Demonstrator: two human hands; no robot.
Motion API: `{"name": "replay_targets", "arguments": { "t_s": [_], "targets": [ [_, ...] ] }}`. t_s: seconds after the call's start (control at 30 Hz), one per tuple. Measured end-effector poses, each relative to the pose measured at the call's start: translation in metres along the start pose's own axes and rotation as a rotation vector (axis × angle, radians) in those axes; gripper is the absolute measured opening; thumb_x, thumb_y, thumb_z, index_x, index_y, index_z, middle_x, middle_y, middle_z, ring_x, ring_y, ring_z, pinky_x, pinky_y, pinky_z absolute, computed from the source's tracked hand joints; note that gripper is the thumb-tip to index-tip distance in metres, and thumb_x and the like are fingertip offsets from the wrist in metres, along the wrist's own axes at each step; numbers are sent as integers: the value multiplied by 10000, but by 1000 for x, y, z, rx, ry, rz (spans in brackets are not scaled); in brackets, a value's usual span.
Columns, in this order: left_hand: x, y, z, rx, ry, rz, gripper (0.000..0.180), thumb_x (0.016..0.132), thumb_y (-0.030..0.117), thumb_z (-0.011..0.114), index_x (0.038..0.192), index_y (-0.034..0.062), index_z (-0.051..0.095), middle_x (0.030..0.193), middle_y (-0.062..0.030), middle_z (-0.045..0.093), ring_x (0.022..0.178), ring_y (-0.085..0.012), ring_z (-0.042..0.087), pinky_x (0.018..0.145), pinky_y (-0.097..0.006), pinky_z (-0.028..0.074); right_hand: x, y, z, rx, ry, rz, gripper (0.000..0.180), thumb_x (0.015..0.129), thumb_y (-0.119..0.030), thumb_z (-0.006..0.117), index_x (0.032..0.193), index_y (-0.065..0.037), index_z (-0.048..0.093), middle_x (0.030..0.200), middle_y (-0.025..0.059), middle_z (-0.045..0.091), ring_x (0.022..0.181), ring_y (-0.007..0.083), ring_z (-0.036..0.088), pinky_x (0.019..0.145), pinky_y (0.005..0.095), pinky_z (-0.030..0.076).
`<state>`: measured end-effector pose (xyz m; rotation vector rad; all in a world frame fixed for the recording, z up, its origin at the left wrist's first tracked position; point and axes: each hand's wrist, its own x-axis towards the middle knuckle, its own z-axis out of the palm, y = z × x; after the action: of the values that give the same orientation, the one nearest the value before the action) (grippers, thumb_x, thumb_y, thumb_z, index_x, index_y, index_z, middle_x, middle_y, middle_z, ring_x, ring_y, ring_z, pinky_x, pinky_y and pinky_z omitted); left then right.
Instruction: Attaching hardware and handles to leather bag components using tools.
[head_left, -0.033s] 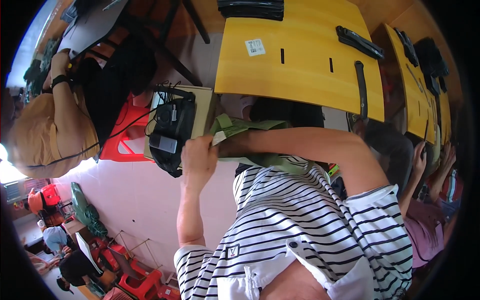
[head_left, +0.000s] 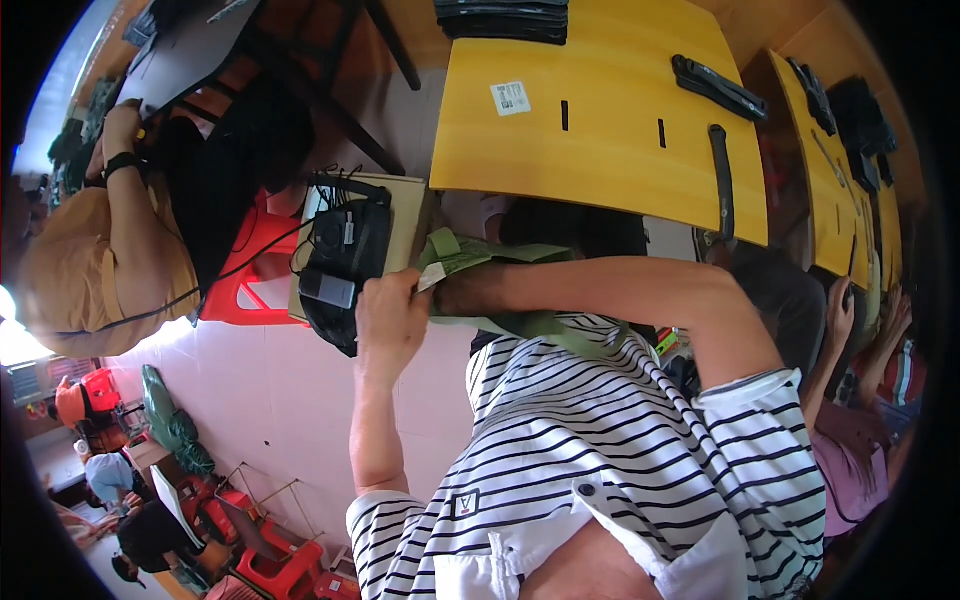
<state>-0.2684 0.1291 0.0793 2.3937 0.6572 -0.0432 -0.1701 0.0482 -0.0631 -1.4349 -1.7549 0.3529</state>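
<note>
A green fabric garment (head_left: 460,257) with a small white label (head_left: 431,277) lies across my lap, just below the table edge. My left hand (head_left: 388,320) is closed on its left edge, right beside the label. From the right, my forearm reaches across the lap into the folds of the green fabric. My right hand (head_left: 468,292) is in shadow inside the garment. Its fingers are hidden, so what it grips, if anything, does not show. Green folds also hang under my right forearm, against my striped shirt.
The yellow table (head_left: 590,90) ahead holds a black folded stack (head_left: 502,20), black strips (head_left: 716,86) and a white label sheet (head_left: 510,98). Left of my hand, a cardboard box (head_left: 405,210) carries a black bag (head_left: 350,235) with a phone-like device. People sit at both sides.
My left hand has shifted very slightly left and down, with the label beside it. Otherwise the scene looks the same.
</note>
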Motion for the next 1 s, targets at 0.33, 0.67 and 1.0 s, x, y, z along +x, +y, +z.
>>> {"name": "replay_targets", "arguments": {
  "t_s": [0.33, 0.67, 1.0],
  "targets": [
    [27, 45, -111, -244, 5, -84, 182, 815, 101, 550, 717, -42, 604, 498, -43, 521, 382, -129, 481, 386, -275, 358, 25, -149, -229, 661, 301, 319, 34, 859, -22, 524, 857, 2, 501, 789, 110, 611, 807, 219, 643, 758, 295, 508],
    [121, 64, -233, -245, 126, -65, 153, 804, 180, 598, 768, 32, 595, 592, -10, 548, 405, -76, 452, 365, -182, 330, -99, -115, -263, 562, 1052, 583, 105, 876, -119, 541, 926, -45, 485, 829, 123, 624, 815, 227, 648, 649, 271, 541],
    [264, 3, -176, -145, 299, -117, 203, 800, 161, 579, 723, -22, 618, 529, -71, 548, 424, -141, 522, 398, -271, 377, -126, -97, -191, 679, 1110, 843, 67, 884, -55, 521, 927, -24, 481, 844, 123, 619, 835, 211, 640, 647, 276, 543]
  ]
}}
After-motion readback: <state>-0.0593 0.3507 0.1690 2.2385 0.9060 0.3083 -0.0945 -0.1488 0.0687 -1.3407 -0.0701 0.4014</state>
